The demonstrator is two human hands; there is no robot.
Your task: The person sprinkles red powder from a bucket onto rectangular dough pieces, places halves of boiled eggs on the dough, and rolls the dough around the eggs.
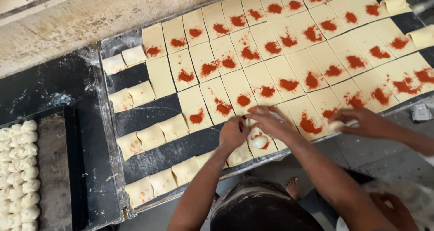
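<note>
On dough square [260, 143], both hands' fingers [246, 122] pinching

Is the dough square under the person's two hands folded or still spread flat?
Spread, mid-fold. The dough square lies open with a white egg half on red filling, while the left hand and right hand pinch its upper edge.

1. Light's soft, even, fairly bright w/ no glare; faint shadows under my hands [253, 127].
2. Fingers slightly motion-blurred.
3. Bottom right of my forearm: whitish blurred smear, out of focus.
</note>
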